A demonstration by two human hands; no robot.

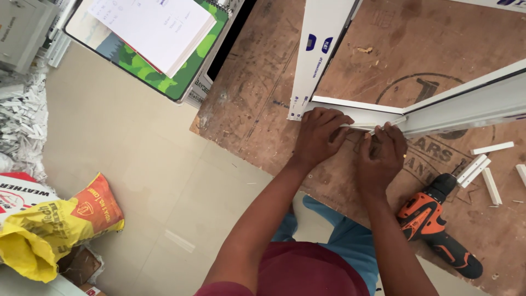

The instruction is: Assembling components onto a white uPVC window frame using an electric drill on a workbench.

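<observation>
A white plastic window frame (320,49) lies on a worn plywood worktable (257,93), its corner near the table's front edge. My left hand (320,134) presses down on the frame's lower rail near that corner, fingers curled over a thin white strip (359,127). My right hand (383,151) sits just to the right, pinching the same strip where it meets the long white rail (466,104) that runs off to the right. Both hands touch the strip and almost touch each other.
An orange and black cordless drill (435,225) lies on the table by my right forearm. Short white offcuts (485,164) lie to the right. An open notebook (159,30) rests on a box at top left. A yellow and orange sack (55,225) sits on the tiled floor.
</observation>
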